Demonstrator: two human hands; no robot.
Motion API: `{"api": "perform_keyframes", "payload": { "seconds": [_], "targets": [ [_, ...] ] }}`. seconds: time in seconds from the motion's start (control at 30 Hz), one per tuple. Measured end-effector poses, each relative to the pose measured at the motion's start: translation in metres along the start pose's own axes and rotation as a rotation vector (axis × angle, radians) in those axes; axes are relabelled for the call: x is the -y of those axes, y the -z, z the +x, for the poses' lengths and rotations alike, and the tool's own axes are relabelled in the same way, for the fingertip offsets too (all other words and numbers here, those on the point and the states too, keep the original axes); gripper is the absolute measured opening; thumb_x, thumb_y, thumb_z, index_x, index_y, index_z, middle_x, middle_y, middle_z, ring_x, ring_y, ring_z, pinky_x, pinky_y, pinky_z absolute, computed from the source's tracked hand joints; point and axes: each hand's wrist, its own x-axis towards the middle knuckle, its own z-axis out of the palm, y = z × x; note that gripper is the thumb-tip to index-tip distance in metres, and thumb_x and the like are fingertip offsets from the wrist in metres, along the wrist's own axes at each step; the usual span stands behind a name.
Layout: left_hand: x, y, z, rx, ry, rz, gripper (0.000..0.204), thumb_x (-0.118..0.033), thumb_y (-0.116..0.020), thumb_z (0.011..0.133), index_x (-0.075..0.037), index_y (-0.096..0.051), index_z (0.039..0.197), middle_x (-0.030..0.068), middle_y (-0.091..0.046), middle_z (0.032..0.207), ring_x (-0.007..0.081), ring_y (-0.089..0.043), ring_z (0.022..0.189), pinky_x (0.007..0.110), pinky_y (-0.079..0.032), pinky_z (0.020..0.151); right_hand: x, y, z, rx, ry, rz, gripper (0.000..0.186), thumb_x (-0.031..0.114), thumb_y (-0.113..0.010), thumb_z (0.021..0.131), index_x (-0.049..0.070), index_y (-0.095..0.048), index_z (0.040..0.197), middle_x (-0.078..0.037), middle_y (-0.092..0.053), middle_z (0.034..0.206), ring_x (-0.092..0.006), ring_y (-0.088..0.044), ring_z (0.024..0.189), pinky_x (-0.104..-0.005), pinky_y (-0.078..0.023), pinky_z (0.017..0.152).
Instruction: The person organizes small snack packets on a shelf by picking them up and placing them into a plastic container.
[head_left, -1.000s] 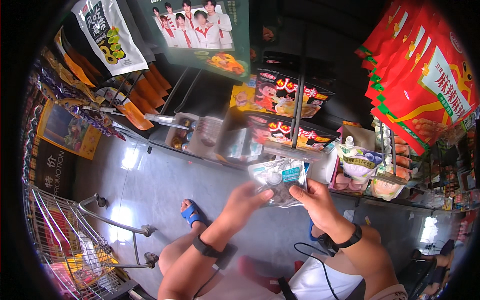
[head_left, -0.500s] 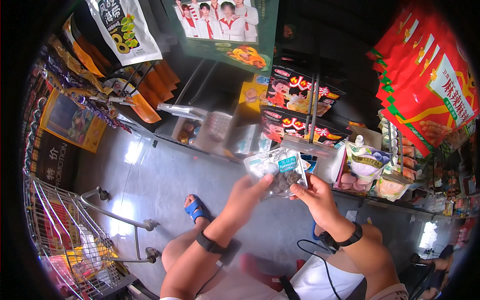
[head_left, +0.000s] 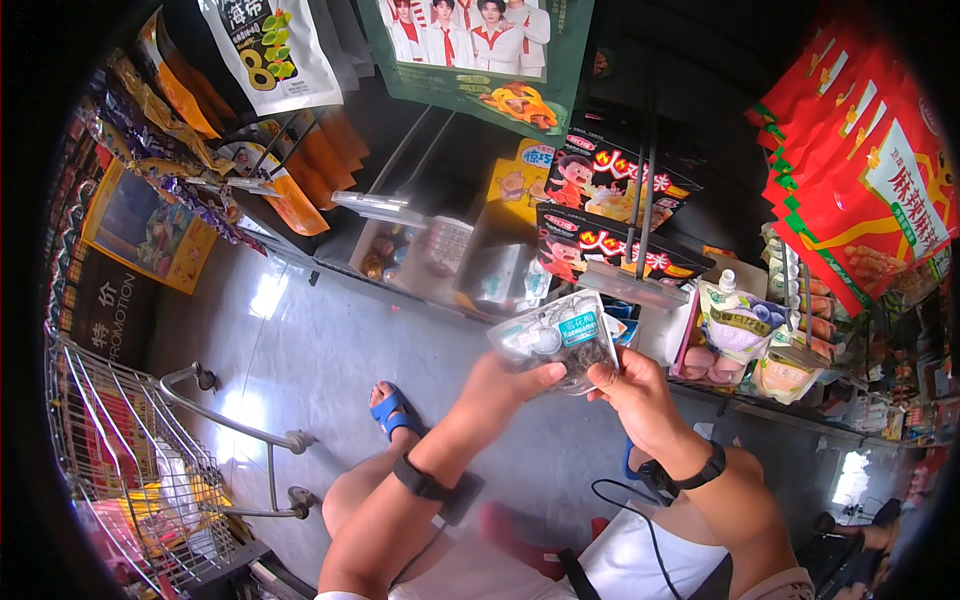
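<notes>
Left hand (head_left: 497, 391) and right hand (head_left: 643, 392) both pinch, thumbs on top, holding before the snack shelf (head_left: 328, 266) a clear pouch (head_left: 572, 355). Just tipped counterclockwise: reoriented, not put down. Printed face toward wearer; top edge rises rightward, long axis unclear. Teal label (head_left: 579, 327) tilts likewise.

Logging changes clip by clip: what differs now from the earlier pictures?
The clear pouch has tilted, its upper right corner rising in the picture. The green packet and red packets appear farther right, so the view likely turned. Nothing was let go: the left hand and right hand hold the pouch throughout. The shopping cart looks unmoved.
</notes>
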Motion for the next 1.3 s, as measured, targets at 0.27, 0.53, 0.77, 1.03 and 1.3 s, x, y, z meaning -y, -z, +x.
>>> {"api": "perform_keyframes", "payload": {
  "seconds": [0.27,0.53,0.77,1.03,1.3],
  "targets": [
    [0.013,0.001,0.005,-0.083,0.025,0.069,0.046,-0.016,-0.076,0.09,0.003,-0.058,0.129,0.0066,-0.065,0.123,0.014,-0.062,0.109,0.03,-0.048,0.096,0.001,-0.003,-0.006,-0.057,-0.01,0.082,0.025,0.017,-0.067,0.097,0.004,-0.062,0.117,0.0,-0.066,0.104,-0.0078,-0.06,0.089,-0.0253,-0.05,0.075],
    [0.03,0.01,0.013,-0.056,-0.17,0.533,0.037,-0.017,-0.08,0.087,0.003,-0.066,0.116,0.0026,-0.07,0.103,0.0073,-0.06,0.092,0.027,-0.051,0.08,-0.018,0.006,0.007,-0.01,0.082,-0.255,0.023,0.014,-0.063,0.099,0.005,-0.058,0.12,0.002,-0.064,0.1,-0.0056,-0.06,0.087,-0.0246,-0.053,0.075],
    [0.06,0.02,0.008,-0.096,-0.083,0.531,0.037,-0.018,-0.079,0.088,0.003,-0.066,0.115,0.0021,-0.07,0.103,0.0065,-0.059,0.089,0.027,-0.05,0.076,-0.056,0.01,0.01,0.046,0.116,-0.507,0.035,0.016,-0.064,0.099,0.001,-0.051,0.128,-0.004,-0.063,0.105,-0.0075,-0.06,0.087,-0.0258,-0.052,0.074],
    [0.032,0.027,0.001,-0.054,0.046,0.381,0.043,-0.019,-0.077,0.089,0.003,-0.063,0.123,0.0012,-0.069,0.108,0.0096,-0.061,0.097,0.026,-0.05,0.088,-0.024,-0.005,0.011,0.015,0.095,-0.292,0.036,0.019,-0.065,0.098,0.002,-0.052,0.128,-0.006,-0.063,0.11,-0.0107,-0.063,0.092,-0.0268,-0.054,0.075],
    [0.024,0.037,-0.003,-0.005,0.076,0.461,0.038,-0.018,-0.071,0.093,0.004,-0.063,0.124,0.0027,-0.067,0.113,0.0107,-0.06,0.1,0.028,-0.048,0.092,-0.017,-0.014,0.018,-0.068,0.192,-0.274,0.036,0.023,-0.063,0.1,0.004,-0.052,0.128,-0.003,-0.062,0.107,-0.0091,-0.06,0.089,-0.0242,-0.051,0.067]
  ]
}}
